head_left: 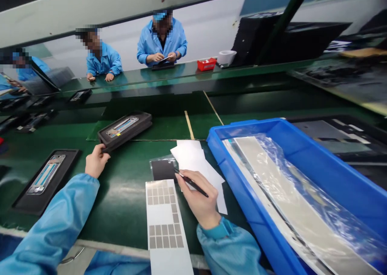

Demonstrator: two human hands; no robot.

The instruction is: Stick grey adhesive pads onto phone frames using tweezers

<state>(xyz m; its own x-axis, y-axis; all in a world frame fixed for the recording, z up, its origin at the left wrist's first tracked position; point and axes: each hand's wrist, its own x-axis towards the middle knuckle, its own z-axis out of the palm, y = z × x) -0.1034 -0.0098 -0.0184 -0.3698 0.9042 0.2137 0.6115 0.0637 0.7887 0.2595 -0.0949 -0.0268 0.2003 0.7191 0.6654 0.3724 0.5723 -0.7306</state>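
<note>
My left hand [96,161] grips the near corner of a black phone-frame tray [123,131], which holds a metal phone frame [122,127]. My right hand [198,196] is shut on a slim black pen-like tool [193,185], whose tip rests near a small dark pad in a clear plastic bag [163,169]. White paper sheets [196,162] lie under that hand. Closer to me lies a white strip with grey adhesive squares [165,222]. A second black tray with a phone frame [45,176] sits left of my left hand.
A blue plastic crate [290,186] holding film-wrapped pale sheets fills the right side. The green workbench [127,210] runs beneath everything. Across a raised shelf, several co-workers in blue smocks sit at work, beside a small red box [207,64] and a white tape roll [226,57].
</note>
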